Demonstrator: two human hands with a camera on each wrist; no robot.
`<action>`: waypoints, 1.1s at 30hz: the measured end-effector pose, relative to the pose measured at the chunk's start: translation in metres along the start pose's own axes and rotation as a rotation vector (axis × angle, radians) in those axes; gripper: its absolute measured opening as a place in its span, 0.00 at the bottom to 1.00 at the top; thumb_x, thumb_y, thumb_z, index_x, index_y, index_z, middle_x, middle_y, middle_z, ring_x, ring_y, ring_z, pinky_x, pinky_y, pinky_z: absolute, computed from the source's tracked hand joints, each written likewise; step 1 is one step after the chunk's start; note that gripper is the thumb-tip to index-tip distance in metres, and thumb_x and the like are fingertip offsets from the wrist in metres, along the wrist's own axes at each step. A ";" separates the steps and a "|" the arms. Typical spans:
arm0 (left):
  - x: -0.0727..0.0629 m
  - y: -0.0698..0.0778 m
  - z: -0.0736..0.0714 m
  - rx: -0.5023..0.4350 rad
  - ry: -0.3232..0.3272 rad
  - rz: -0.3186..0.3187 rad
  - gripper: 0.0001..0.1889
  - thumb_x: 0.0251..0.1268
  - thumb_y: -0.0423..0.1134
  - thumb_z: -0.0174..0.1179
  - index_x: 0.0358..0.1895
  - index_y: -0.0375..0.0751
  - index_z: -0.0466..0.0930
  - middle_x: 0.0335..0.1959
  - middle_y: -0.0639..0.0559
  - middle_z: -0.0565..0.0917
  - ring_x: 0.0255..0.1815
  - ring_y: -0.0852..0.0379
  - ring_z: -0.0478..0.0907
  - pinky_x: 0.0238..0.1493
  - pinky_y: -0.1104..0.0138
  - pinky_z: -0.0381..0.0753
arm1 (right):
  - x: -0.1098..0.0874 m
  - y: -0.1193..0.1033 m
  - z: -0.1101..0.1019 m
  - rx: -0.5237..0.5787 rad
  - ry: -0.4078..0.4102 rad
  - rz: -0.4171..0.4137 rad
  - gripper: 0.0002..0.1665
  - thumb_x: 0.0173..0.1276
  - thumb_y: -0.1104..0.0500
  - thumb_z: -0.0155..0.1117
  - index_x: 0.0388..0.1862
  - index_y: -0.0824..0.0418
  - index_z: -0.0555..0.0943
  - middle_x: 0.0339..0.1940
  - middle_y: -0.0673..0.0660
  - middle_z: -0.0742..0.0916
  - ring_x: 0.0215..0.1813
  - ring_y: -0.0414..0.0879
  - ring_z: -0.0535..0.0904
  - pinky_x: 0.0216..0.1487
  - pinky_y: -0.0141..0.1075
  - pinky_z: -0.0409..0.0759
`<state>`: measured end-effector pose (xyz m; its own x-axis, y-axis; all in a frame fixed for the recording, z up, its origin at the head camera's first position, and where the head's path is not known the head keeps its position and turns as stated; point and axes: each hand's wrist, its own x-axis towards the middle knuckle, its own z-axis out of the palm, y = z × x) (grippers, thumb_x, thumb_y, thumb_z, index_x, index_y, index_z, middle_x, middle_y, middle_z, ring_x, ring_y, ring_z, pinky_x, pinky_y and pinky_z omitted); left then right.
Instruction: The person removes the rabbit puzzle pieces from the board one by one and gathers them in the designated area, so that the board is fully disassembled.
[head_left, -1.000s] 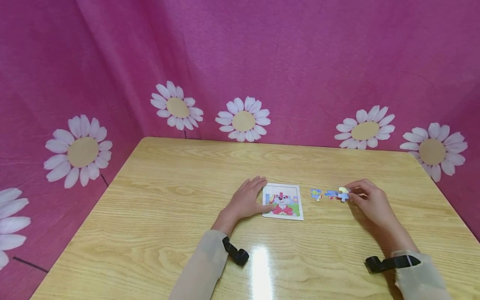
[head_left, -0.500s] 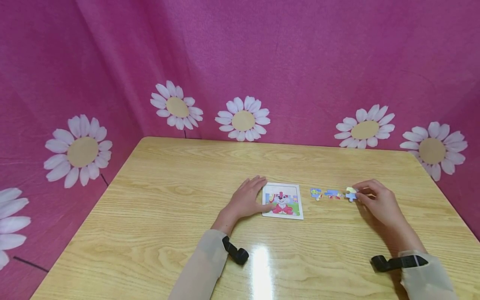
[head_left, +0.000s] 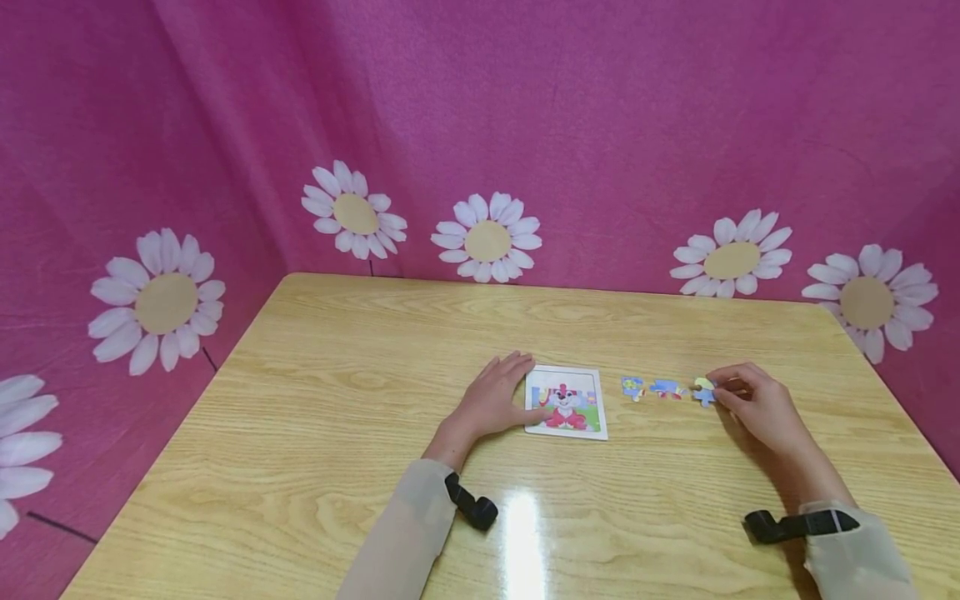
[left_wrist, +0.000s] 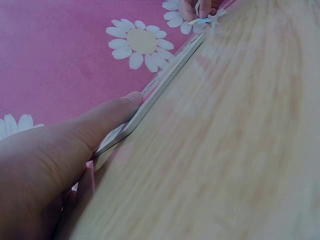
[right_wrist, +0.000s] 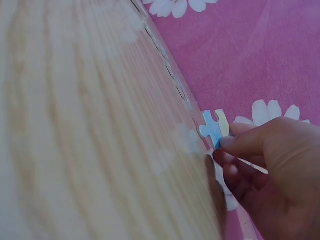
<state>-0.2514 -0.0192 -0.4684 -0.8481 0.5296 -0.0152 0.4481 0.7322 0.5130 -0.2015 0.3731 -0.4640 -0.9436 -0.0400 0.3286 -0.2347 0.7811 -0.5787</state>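
My left hand (head_left: 495, 402) rests at the left side of a white-framed jigsaw puzzle board (head_left: 602, 421). Its thumb lies over the board's edge, also seen on the board (left_wrist: 159, 89) in the left wrist view, and its straight fingers touch the upper left corner. The board's picture is a red-and-white cartoon animal; its top strip is bare. To the right, my right hand (head_left: 759, 404) pinches a blue-and-yellow puzzle piece (head_left: 703, 393) between thumb and fingers. In the right wrist view this puzzle piece (right_wrist: 212, 130) stands tilted at the fingertips.
Two loose puzzle pieces lie between board and right hand: a left piece (head_left: 632, 387) and a middle piece (head_left: 666, 389). The wooden table (head_left: 360, 358) meets a pink flowered cloth (head_left: 600, 150) at its far edge. Black straps circle both wrists.
My right hand has moved a little to the right with its puzzle piece, away from the middle piece, which now shows fully. The left hand and the board have stayed put.
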 end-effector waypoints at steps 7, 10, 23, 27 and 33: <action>0.000 -0.001 0.001 -0.002 0.001 0.001 0.48 0.56 0.65 0.63 0.76 0.48 0.58 0.78 0.55 0.60 0.82 0.58 0.48 0.84 0.62 0.43 | 0.002 0.004 -0.003 -0.007 -0.075 0.057 0.11 0.68 0.68 0.61 0.48 0.68 0.81 0.42 0.64 0.83 0.35 0.17 0.68 0.34 0.13 0.71; 0.001 -0.001 0.002 -0.001 0.004 0.004 0.47 0.56 0.66 0.63 0.76 0.48 0.58 0.78 0.55 0.60 0.82 0.58 0.48 0.84 0.62 0.43 | 0.004 0.005 -0.005 0.006 -0.106 0.060 0.12 0.69 0.67 0.61 0.49 0.69 0.80 0.40 0.64 0.84 0.35 0.19 0.69 0.33 0.16 0.71; 0.000 -0.001 0.001 -0.003 0.008 0.003 0.48 0.56 0.66 0.63 0.76 0.48 0.58 0.78 0.55 0.60 0.82 0.58 0.48 0.84 0.62 0.42 | 0.020 0.004 -0.013 0.038 -0.325 0.139 0.15 0.74 0.64 0.56 0.54 0.71 0.77 0.44 0.63 0.83 0.35 0.31 0.71 0.31 0.26 0.74; 0.000 -0.001 0.000 -0.002 0.007 0.003 0.48 0.55 0.66 0.63 0.76 0.47 0.58 0.79 0.55 0.59 0.82 0.58 0.48 0.84 0.62 0.42 | 0.022 0.005 -0.013 0.029 -0.332 0.132 0.15 0.73 0.62 0.57 0.53 0.70 0.78 0.46 0.63 0.83 0.37 0.29 0.71 0.34 0.23 0.73; 0.000 -0.001 -0.001 0.003 -0.002 -0.002 0.48 0.55 0.67 0.63 0.76 0.48 0.57 0.79 0.55 0.59 0.82 0.59 0.47 0.84 0.62 0.42 | 0.020 0.002 -0.011 0.016 -0.280 0.112 0.14 0.74 0.59 0.58 0.51 0.67 0.80 0.44 0.60 0.84 0.35 0.28 0.72 0.31 0.25 0.75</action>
<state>-0.2520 -0.0200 -0.4684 -0.8483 0.5291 -0.0184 0.4470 0.7344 0.5107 -0.2181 0.3810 -0.4500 -0.9909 -0.1268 0.0447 -0.1275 0.7808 -0.6117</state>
